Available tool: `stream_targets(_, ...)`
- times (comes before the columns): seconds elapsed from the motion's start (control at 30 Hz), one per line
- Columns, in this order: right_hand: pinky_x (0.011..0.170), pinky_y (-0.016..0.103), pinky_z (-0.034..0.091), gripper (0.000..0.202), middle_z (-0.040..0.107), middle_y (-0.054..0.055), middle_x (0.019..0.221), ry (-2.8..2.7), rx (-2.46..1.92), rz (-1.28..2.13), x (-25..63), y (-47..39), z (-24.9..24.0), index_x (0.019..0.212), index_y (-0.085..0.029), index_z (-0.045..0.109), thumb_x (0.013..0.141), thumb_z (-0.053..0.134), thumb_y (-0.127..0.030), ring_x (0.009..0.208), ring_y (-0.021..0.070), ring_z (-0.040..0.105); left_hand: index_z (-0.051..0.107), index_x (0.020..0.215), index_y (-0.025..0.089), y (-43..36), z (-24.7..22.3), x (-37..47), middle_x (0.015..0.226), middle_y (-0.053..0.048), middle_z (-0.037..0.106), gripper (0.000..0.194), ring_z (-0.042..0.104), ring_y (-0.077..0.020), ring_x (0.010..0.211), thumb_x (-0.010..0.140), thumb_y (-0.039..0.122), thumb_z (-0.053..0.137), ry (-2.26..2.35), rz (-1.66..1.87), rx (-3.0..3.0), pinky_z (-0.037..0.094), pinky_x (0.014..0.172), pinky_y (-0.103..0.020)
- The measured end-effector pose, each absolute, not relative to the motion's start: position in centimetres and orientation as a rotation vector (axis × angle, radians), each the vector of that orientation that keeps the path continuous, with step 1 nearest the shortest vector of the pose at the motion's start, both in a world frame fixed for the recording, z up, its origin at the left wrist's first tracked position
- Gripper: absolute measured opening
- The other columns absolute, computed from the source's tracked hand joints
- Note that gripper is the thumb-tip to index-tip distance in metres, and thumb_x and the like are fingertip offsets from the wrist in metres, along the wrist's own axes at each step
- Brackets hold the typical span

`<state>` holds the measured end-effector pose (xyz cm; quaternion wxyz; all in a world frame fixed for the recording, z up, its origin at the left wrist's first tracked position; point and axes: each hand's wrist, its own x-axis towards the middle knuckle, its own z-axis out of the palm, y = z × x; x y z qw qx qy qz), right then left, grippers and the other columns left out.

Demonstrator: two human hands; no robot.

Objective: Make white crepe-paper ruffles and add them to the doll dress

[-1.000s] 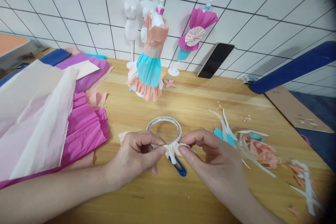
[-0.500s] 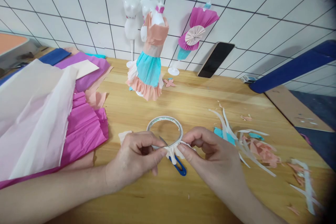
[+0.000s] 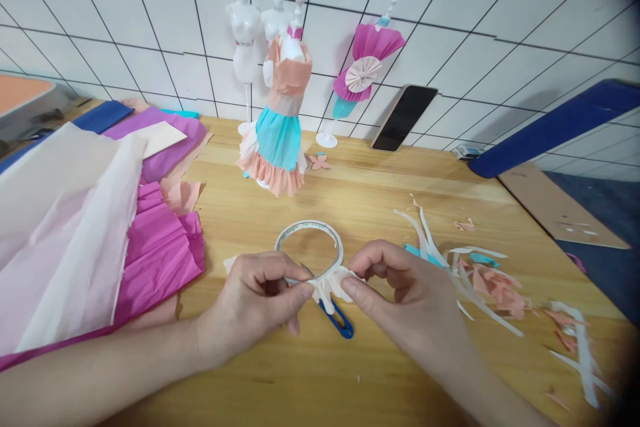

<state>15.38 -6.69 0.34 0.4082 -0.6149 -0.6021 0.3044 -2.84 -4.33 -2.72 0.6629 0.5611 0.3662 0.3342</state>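
Between my hands is a cream-white crepe paper strip [image 3: 324, 289], gathered into small folds. My left hand [image 3: 263, 297] pinches its left part between thumb and forefinger. At its right end, my right hand [image 3: 400, 293] pinches the paper the same way. Just behind the strip, a ring-shaped tape roll [image 3: 341, 243] lies on the table, partly covered by my left fingers. Below the paper, the blue handle of scissors [image 3: 345, 329] shows; most of the tool is hidden.
Crepe paper sheets [image 3: 165, 250] are piled at left. Behind stand white mannequins [image 3: 246, 63], a mannequin in a peach-and-blue paper dress [image 3: 280, 137], one in a magenta dress [image 3: 377, 43], and a phone [image 3: 405, 118] against the tiled wall. Paper scraps [image 3: 500, 287] lie at right.
My right fingers have shifted slightly on the paper, and more of the gathered strip shows between my hands. The camera view has tilted a little; the other things stay in place.
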Motion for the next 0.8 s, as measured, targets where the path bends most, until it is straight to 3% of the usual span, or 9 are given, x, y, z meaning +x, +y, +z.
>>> stream_targets(0.8,0.054,0.024,0.044,0.016,0.063,-0.003,0.06,-1.774,-1.388,0.646,15.2,-7.29,0.12,0.063,-0.021,0.059,0.075,0.057,-0.011,0.056,0.0115,0.058,0.07,0.08,0.012,-4.45,-3.06,-2.9,0.072,-0.003,0.063,0.015,0.058,-0.0058,0.041,0.08,0.025,0.063,0.796,0.76,1.28,0.045,0.039,-0.014)
